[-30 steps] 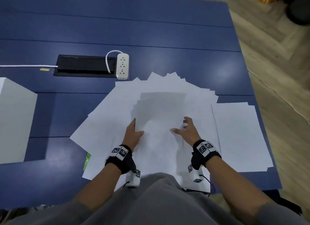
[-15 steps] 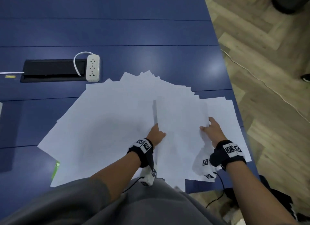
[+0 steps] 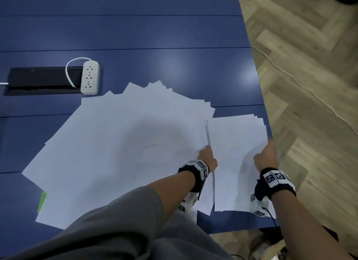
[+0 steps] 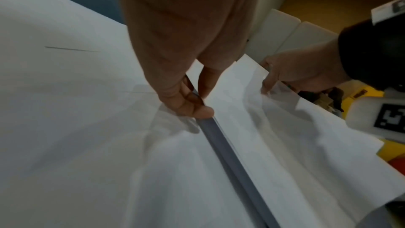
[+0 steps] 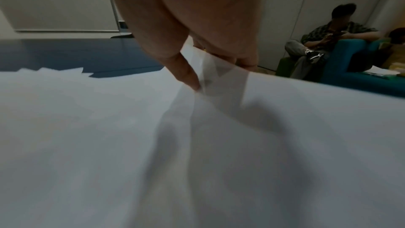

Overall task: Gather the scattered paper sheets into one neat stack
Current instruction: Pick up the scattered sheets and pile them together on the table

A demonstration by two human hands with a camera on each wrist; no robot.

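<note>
- The left hand (image 3: 208, 160) has its fingertips tucked out of sight under the left edge of the small stack (image 3: 237, 159), and from above only knuckles show; the left wrist view shows the thumb (image 4: 192, 108) on top, pinching that edge.
- The right hand (image 3: 266, 157) grips the opposite edge, thumb (image 5: 188, 74) pressed on top and fingers curled under where the paper bows up; those fingers are mostly covered by the sheet.
- Between the two grips the thin white sheets sag and ripple, smooth and matte, their corners not quite square to each other at the far end.
- Just left of the left hand's grip lies the fanned pile (image 3: 116, 143), overlapping flat rectangles with staggered corners, spread across the blue table (image 3: 155, 36).
- A green slip (image 3: 42, 201) peeks from under the fan's near-left edge, mostly buried, and I can't tell what it is.
- Farther beyond the fan, a white power strip (image 3: 90, 78) lies beside a black cable hatch (image 3: 38, 80).
- Both wrist views are smeared with blur.
</note>
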